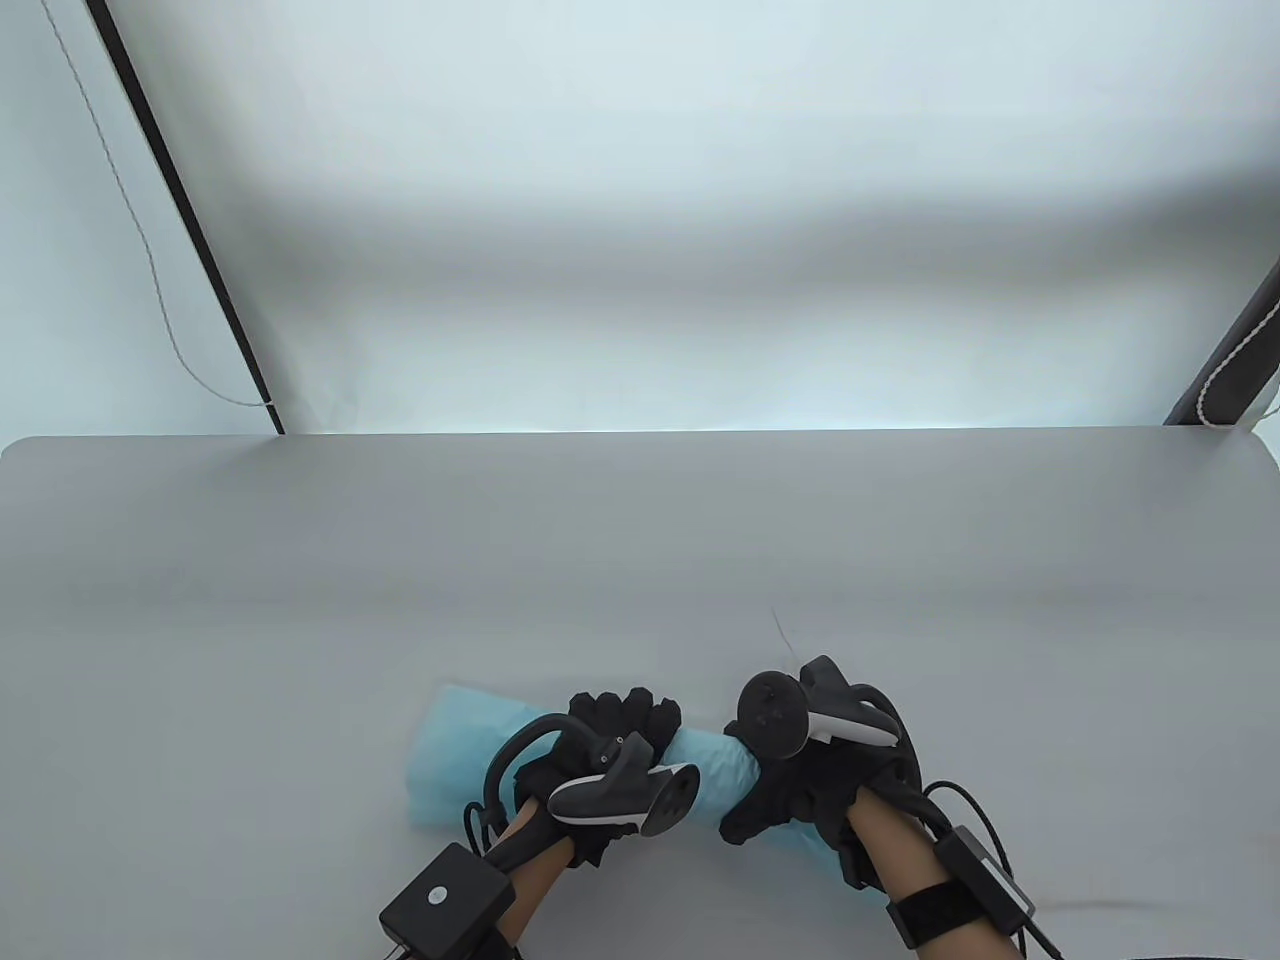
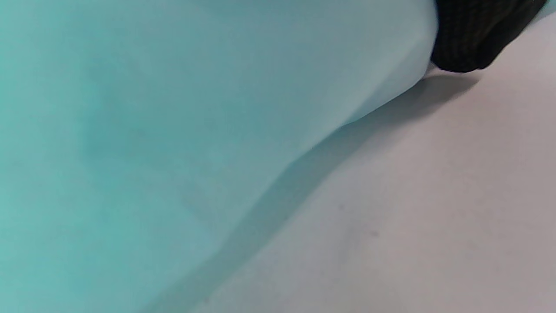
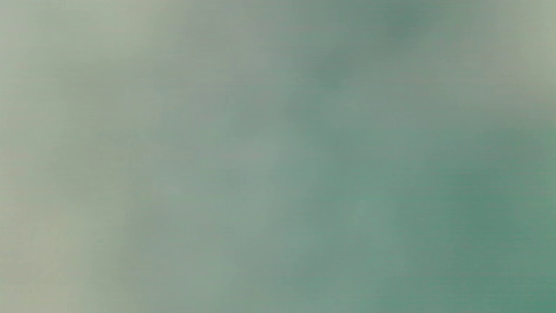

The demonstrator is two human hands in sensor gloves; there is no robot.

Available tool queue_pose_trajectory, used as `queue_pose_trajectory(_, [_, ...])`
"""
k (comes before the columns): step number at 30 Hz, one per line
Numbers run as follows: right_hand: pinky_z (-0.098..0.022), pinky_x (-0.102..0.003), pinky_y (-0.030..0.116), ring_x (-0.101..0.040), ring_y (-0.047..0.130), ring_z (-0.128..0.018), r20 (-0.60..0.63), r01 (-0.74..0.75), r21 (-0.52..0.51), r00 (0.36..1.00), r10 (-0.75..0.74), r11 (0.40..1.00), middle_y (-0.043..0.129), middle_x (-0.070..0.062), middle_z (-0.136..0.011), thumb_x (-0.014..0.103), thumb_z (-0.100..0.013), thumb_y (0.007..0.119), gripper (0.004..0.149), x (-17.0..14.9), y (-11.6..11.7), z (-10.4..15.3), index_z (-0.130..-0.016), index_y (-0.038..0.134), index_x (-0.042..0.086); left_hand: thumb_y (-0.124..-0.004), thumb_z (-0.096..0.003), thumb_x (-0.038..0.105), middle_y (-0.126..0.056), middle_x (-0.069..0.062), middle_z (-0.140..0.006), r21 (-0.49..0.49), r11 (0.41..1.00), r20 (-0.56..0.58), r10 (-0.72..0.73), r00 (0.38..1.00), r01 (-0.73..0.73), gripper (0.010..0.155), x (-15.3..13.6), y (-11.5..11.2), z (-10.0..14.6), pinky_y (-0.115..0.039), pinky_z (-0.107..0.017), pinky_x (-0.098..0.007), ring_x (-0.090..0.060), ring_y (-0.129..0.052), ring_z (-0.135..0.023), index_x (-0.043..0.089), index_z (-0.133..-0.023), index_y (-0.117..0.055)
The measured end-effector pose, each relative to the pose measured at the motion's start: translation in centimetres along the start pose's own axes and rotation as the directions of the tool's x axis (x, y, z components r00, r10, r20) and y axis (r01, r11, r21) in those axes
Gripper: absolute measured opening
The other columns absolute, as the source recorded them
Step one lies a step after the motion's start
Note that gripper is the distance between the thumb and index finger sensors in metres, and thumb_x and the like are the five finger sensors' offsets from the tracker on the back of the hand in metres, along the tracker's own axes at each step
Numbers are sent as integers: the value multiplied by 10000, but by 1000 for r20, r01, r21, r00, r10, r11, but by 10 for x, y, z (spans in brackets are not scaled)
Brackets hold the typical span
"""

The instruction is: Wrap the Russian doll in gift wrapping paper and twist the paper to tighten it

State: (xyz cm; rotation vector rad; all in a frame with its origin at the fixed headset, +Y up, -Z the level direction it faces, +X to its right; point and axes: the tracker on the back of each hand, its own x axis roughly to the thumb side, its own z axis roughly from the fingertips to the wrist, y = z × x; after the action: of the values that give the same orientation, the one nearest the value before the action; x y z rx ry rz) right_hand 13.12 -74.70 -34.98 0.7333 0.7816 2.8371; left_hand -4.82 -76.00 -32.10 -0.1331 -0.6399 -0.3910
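Near the front edge of the grey table (image 1: pixel 640 560) we have a roll of light blue gift wrapping paper (image 1: pixel 455 745) lying sideways, with both of our gloved hands on it. Our left hand (image 1: pixel 600 760) sits over the middle of the roll, its fingers (image 1: pixel 625 712) curled over the far side of the paper so that they grip it. Our right hand (image 1: pixel 810 790) closes around the right end of the roll, where the paper narrows into the fist; we cannot see the fingertips themselves, only that the glove wraps round the paper. A short bare stretch of blue paper shows between the two hands. The left end of the roll sticks out past our left hand, wider and loosely folded, resting on the table. The Russian doll itself is hidden from us; we cannot tell where it sits inside the paper. From the left wrist view the blue paper (image 2: pixel 173 143) fills most of the frame, lying on the table (image 2: pixel 434 217) and casting a shadow along its edge, with a black gloved fingertip (image 2: pixel 473 34) touching it at the top right corner. The right wrist view is only a blurred greenish field, too close to make out.
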Motion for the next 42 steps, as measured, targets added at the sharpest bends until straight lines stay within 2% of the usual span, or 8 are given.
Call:
queue_pose_trajectory(5, [-776, -664, 595, -413, 776, -996, -6, -175, -74, 984, 175, 982, 700, -223, -1156, 703, -411, 905, 1089, 9, 2, 7, -1220, 464, 121, -903, -357, 692, -711, -151, -1116, -38, 998, 11, 52, 999, -52, 1095, -4, 4, -2, -708, -634, -624, -385, -897, -880, 132, -1119, -349])
queue_pose_trajectory(10, [-792, -663, 574, -406, 749, -1028, -42, -466, -193, 883, 468, 863, 648, -219, -1183, 685, -412, 893, 1111, 27, 6, 10, -1224, 399, 110, -898, -359, 706, -749, -151, -1095, -153, 967, -14, 205, 979, -204, 1093, -14, 4, -7, -725, -612, -612, -381, -912, -850, 118, -1123, -384])
queue_pose_trajectory(14, [-797, -648, 574, -405, 730, -1034, -39, -547, -276, 828, 559, 791, 594, -237, -1197, 657, -420, 897, 1125, 39, 15, 12, -1222, 349, 90, -892, -365, 713, -754, -164, -1090, -254, 914, -29, 321, 947, -318, 1083, -24, 0, -4, -727, -608, -607, -384, -911, -843, 105, -1120, -410])
queue_pose_trajectory(20, [-765, -628, 644, -358, 847, -915, -11, -484, -287, 864, 503, 827, 745, -203, -1118, 697, -385, 929, 1088, 41, 12, 11, -1187, 497, 101, -888, -368, 709, -706, -141, -1124, -268, 911, -31, 317, 948, -313, 1086, -25, -2, 0, -686, -641, -615, -377, -863, -889, 144, -1132, -362])
queue_pose_trajectory(28, [-727, -619, 699, -353, 909, -834, -8, -328, -146, 944, 330, 933, 835, -217, -1057, 730, -373, 933, 1066, 34, 2, 9, -1153, 603, 82, -887, -370, 674, -567, -140, -1189, -174, 972, -35, 156, 987, -159, 1134, -11, 1, 3, -568, -702, -682, -417, -754, -994, 157, -1128, -221])
queue_pose_trajectory(32, [-724, -621, 699, -359, 905, -834, -2, -136, -39, 991, 136, 990, 836, -224, -1056, 734, -378, 935, 1069, 16, -1, 3, -1157, 612, 76, -890, -368, 663, -545, -138, -1199, -84, 996, -25, 35, 999, -37, 1122, -2, 3, 2, -547, -718, -690, -419, -731, -1018, 162, -1122, -226])
queue_pose_trajectory(36, [-738, -633, 668, -372, 868, -862, -9, 22, 48, 1000, -21, 999, 792, -240, -1083, 731, -402, 927, 1070, 0, 2, 0, -1172, 583, 72, -883, -379, 650, -459, -169, -1224, 47, 998, 9, -49, 999, 49, 1130, 3, 0, 3, -544, -726, -695, -429, -728, -1026, 159, -1106, -171])
queue_pose_trajectory(42, [-762, -647, 627, -384, 820, -918, 3, -77, 27, 997, 77, 997, 734, -232, -1123, 730, -418, 892, 1090, 6, 3, 3, -1202, 503, 79, -895, -359, 690, -694, -143, -1125, 29, 999, 14, -42, 999, 41, 1085, 2, 4, 2, -671, -660, -656, -389, -883, -891, 182, -1115, -306])
